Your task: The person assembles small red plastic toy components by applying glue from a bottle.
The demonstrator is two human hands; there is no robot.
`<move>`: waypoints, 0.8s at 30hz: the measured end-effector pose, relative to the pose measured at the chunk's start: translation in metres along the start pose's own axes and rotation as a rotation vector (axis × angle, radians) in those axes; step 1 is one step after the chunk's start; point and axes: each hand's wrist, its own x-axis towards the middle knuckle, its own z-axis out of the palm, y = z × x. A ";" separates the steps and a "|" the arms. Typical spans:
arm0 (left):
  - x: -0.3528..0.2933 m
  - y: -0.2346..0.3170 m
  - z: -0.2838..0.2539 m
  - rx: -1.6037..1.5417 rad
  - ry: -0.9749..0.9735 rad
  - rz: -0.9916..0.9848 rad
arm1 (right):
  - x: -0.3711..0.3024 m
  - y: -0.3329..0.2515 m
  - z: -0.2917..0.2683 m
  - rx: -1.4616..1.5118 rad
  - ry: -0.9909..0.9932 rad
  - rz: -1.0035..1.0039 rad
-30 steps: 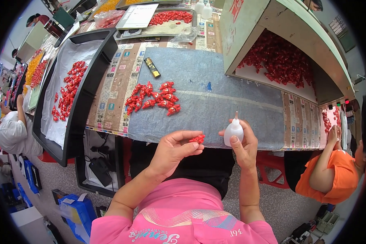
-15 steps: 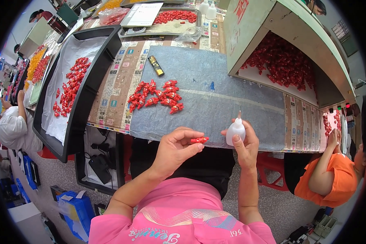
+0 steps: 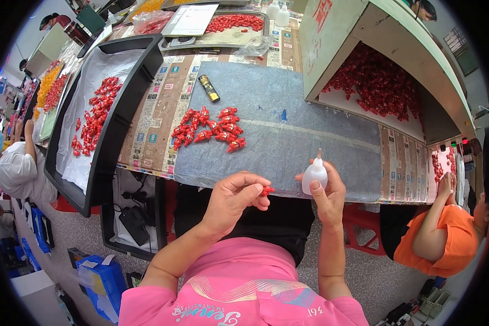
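Holds in the left hand (image 3: 234, 198) one small red piece (image 3: 267, 190), pinched between thumb and fingers and visible just at the fingertips. Cannot tell its full shape, because mostly covered by the fingers. Grips with the right hand (image 3: 330, 190) a white squeeze bottle (image 3: 314, 178), upright, with thin needle tip (image 3: 319, 154) pointing up, thumb in front and fingers curled around. Has both hands apart from each other, at the near edge of a blue-grey mat (image 3: 255, 87). Has on this mat, beyond the left hand, a loose group of red pieces (image 3: 215, 128), and behind it a black and gold cylinder (image 3: 208, 89), lying. Has to the left a black tray (image 3: 111, 122) with white liner (image 3: 70, 157) and many loose red pieces (image 3: 99, 106) inside. Has to the right a pale open-fronted box (image 3: 331, 54) with a dense red heap (image 3: 383, 81) inside. Has farther away a metal tray (image 3: 223, 41), also with red pieces, partly covered by a white sheet (image 3: 193, 20), and near it a crumpled clear bag (image 3: 255, 46). Has at far left a person in white (image 3: 22, 171), at far right a person in orange (image 3: 443, 233).
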 end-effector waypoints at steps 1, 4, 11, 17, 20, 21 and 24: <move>0.000 0.000 0.000 -0.057 -0.012 -0.038 | 0.000 0.000 0.000 0.004 0.001 0.001; 0.000 0.000 0.003 -0.072 0.003 -0.039 | 0.000 0.001 -0.001 -0.010 -0.006 -0.016; -0.002 -0.005 0.009 0.077 0.010 0.152 | 0.000 0.002 -0.001 -0.008 -0.004 -0.022; -0.001 -0.006 0.009 0.212 -0.001 0.298 | 0.000 0.003 -0.002 0.017 -0.007 -0.020; 0.000 -0.006 0.008 0.184 -0.015 0.263 | 0.000 0.003 -0.002 0.016 -0.006 -0.021; -0.001 -0.004 0.008 0.162 -0.019 0.219 | 0.000 0.003 -0.002 0.011 -0.005 -0.021; 0.000 -0.006 0.006 0.181 -0.018 0.235 | 0.000 0.003 -0.001 0.003 -0.004 -0.021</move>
